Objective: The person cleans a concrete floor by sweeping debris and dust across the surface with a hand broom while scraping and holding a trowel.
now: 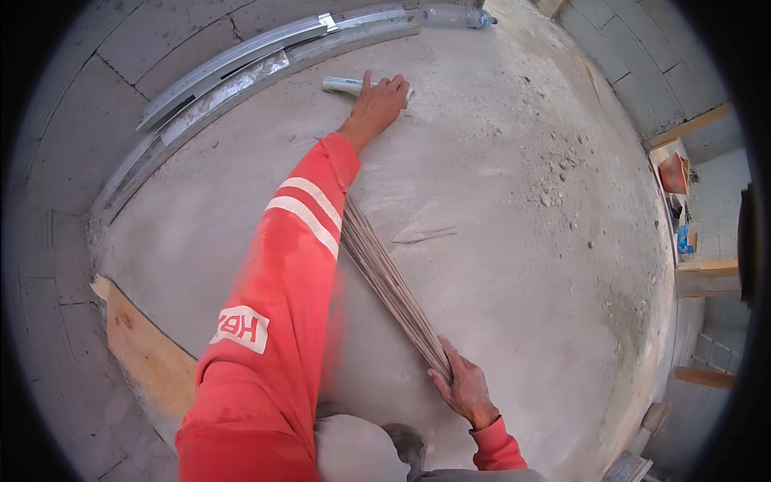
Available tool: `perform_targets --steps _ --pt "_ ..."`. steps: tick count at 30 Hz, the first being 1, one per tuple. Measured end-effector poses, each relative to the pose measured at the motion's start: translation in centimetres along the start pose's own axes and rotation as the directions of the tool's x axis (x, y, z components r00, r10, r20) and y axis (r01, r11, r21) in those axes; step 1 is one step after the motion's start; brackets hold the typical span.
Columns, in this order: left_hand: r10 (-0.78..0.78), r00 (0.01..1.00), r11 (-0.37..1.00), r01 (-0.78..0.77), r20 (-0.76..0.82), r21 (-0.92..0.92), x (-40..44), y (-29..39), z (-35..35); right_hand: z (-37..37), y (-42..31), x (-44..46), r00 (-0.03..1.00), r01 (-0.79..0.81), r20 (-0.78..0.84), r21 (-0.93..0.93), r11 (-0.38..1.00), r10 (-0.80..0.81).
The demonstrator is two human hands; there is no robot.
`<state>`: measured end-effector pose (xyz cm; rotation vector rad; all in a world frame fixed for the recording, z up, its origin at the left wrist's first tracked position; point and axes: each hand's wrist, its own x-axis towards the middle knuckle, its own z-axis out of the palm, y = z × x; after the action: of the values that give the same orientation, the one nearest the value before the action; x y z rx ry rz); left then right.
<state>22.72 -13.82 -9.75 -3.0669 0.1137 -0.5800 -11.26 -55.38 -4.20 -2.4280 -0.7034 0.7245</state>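
My left hand [381, 106], at the end of the outstretched red sleeve, is closed around a pale cylindrical tube [341, 84] lying low over the concrete floor near the top centre. At the lower centre my right hand [464, 387] grips one end of a bundle of long thin brown rods [393, 293]. The bundle slants up and to the left, and its far end is hidden behind my left sleeve. Two short thin pieces [426, 235] lie on the floor to the right of the bundle.
Metal profiles [233, 76] lie along the block wall at the upper left, with a plastic bottle [458, 16] beyond them. A wooden board [144, 345] is at the lower left. Rubble [554, 173] is scattered on the right. An orange bucket [673, 174] stands at the far right.
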Motion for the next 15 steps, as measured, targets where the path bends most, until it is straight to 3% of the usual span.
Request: perform_targets --steps 2,4,6,9,10,11,13,14,15 --pt "-0.088 0.959 0.995 0.070 -0.271 -0.076 -3.2 -2.6 -4.8 -0.7 -2.4 2.8 0.991 0.068 0.111 0.021 0.997 -0.070" --pt "-0.127 0.914 0.990 0.142 -0.385 0.012 -7.4 -6.2 -9.6 -0.1 -5.3 7.1 0.947 0.203 0.256 -0.008 0.979 -0.195" --pt "-0.215 0.897 0.953 0.279 -0.385 0.120 -11.9 -10.6 -13.4 1.0 -8.5 12.2 0.891 0.309 0.348 0.003 0.951 -0.291" --pt "-0.466 0.843 0.805 0.530 -0.268 0.267 -17.6 -16.2 -17.9 3.8 -10.1 20.5 0.901 0.324 0.295 0.036 0.945 -0.320" --pt "-0.560 0.801 0.748 0.599 -0.212 0.286 -19.0 -17.9 -18.9 4.1 -10.1 22.7 0.941 0.243 0.208 0.128 0.962 -0.266" --pt "-0.617 0.768 0.724 0.639 -0.172 0.260 -20.4 -20.1 -19.4 1.7 -11.2 23.4 0.970 0.078 0.210 0.205 0.976 -0.121" --pt "-0.720 0.690 0.666 0.717 -0.075 0.208 -23.0 -24.3 -18.8 1.1 -8.1 25.9 0.995 0.075 0.038 0.329 0.941 -0.093" --pt "-0.752 0.659 0.652 0.749 -0.027 0.120 -23.6 -26.3 -18.3 0.0 -6.5 26.5 0.995 0.097 -0.034 0.300 0.949 -0.091" --pt "-0.777 0.629 0.629 0.777 0.023 0.029 -24.0 -28.2 -17.5 -1.1 -5.2 27.1 0.999 0.028 -0.026 0.367 0.930 -0.020"
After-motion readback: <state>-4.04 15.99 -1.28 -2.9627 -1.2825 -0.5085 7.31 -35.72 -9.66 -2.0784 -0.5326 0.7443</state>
